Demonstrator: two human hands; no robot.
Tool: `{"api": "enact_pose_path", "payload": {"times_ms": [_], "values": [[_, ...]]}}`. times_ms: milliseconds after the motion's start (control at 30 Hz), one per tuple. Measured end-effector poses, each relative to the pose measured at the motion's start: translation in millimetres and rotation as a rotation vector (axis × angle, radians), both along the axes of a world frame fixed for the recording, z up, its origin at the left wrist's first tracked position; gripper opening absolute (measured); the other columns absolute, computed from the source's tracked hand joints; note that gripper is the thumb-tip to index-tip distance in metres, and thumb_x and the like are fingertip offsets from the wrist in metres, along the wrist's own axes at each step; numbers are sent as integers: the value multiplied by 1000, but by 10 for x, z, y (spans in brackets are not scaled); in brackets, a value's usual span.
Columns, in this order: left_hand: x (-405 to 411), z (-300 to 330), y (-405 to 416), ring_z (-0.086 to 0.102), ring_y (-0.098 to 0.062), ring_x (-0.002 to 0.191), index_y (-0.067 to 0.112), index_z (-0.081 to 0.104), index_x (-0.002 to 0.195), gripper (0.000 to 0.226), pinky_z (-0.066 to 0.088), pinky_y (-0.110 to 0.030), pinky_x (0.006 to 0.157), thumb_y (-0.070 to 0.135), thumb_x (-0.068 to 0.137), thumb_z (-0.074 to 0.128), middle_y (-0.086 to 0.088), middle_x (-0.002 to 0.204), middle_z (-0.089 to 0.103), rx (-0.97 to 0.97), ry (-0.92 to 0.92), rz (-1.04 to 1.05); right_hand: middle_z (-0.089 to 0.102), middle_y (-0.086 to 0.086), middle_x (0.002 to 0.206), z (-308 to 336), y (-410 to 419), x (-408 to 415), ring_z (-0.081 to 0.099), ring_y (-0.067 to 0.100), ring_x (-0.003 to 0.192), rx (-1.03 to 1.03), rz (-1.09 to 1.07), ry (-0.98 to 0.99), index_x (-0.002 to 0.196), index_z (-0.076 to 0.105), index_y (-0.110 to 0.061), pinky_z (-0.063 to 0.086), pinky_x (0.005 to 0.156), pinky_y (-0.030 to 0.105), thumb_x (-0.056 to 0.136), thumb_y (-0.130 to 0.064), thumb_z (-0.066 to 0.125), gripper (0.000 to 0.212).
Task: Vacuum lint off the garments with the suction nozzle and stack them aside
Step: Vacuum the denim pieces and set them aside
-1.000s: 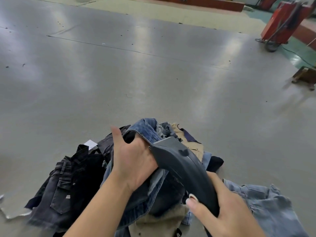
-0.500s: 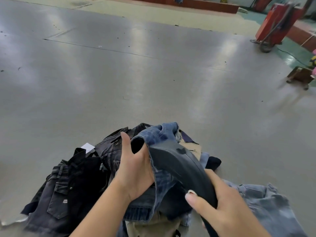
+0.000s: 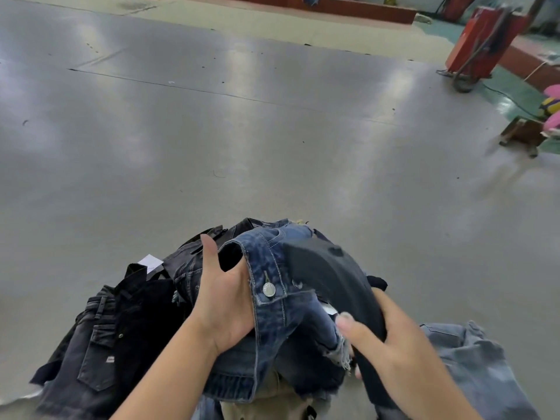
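Observation:
A blue denim garment [image 3: 272, 301] with a metal button is lifted above a heap of clothes at the bottom centre. My left hand [image 3: 222, 301] grips its waistband edge, thumb up. My right hand [image 3: 391, 338] holds the black suction nozzle [image 3: 330, 277], whose wide mouth lies against the blue denim. Black jeans [image 3: 100, 344] lie at the heap's left, and a pale grey-blue denim piece [image 3: 478, 359] lies to the right. Tan cloth [image 3: 272, 401] shows under the blue garment.
The heap sits on a broad shiny grey surface [image 3: 242, 140] that stretches far ahead. A red wheeled machine [image 3: 481, 43] stands at the far right. A small wooden stool [image 3: 524, 134] and pink cloth [image 3: 553, 92] are at the right edge.
My left hand has lifted and turned the blue denim, bringing its buttoned waistband into view. The nozzle has slid further up over the garment.

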State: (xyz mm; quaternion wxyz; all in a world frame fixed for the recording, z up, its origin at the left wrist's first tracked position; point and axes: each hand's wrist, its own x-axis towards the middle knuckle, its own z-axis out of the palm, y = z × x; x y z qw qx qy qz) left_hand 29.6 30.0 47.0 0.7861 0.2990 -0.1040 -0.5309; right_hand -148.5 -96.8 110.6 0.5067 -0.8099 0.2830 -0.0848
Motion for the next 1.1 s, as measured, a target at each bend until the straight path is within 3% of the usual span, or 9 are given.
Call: {"api": "enact_pose_path", "payload": {"times_ms": [167,333,433,533,700,800,867,1000,1100], "values": [[82,138,18,70,-30,92,19,73,102,37,57,-40,71,36,70,73,-13,106,72,261,-314,32,65,-6,74,23,-94,50,62,2,60,10,-303,-181,87,58,-35,45,53,8,84,-34,64,8],[921,67,-65,68,-19,82,15,68,93,13,51,-32,72,15,81,70,1,85,74,787,-1027,131,64,2,67,6,-168,-22,65,23,63,33,-308,-125,85,57,-47,54,66,42,80,-44,62,8],[1278,-452,76,59,-29,112,9,61,120,50,47,-38,91,41,83,71,-12,117,65,1317,-1405,-17,64,3,66,-27,-157,-24,63,25,62,31,-269,-113,82,56,-46,53,68,45,80,-41,62,7],[1060,-1091,356,31,-35,139,5,22,149,112,30,-43,113,69,69,68,-22,151,31,1570,-1129,-143,66,-2,68,-67,-150,-3,65,22,63,38,-259,-108,83,56,-51,53,67,40,81,-37,64,16],[598,-1710,402,30,-38,140,6,-12,151,136,30,-43,113,63,65,76,-23,155,23,1521,-725,-69,64,1,59,-145,-141,13,63,17,50,109,-275,-59,86,57,-40,49,51,27,81,-34,65,11],[482,-1693,197,46,-38,127,-3,16,148,120,38,-43,107,46,65,85,-26,143,43,1377,-387,74,65,0,61,-194,-162,19,63,18,55,94,-266,-49,87,57,-39,52,57,32,83,-31,65,12],[460,-1632,98,57,-38,111,-10,53,123,74,47,-40,95,35,71,82,-26,121,60,1398,-467,104,65,-1,64,-186,-158,5,64,21,61,81,-261,-76,84,58,-47,53,66,38,81,-33,65,16],[356,-1179,-15,63,-33,89,18,62,85,3,41,-30,66,17,84,63,-9,87,68,1341,-956,302,65,0,64,-64,-91,-8,64,20,57,98,-270,-123,79,58,-51,54,59,36,81,-32,65,21],[65,-701,-403,63,-1,70,30,55,74,23,42,-11,56,12,85,63,15,71,62,1001,-1108,333,63,3,63,102,10,-3,62,20,54,145,-236,-185,83,59,-46,55,60,40,72,-45,66,12]]}}
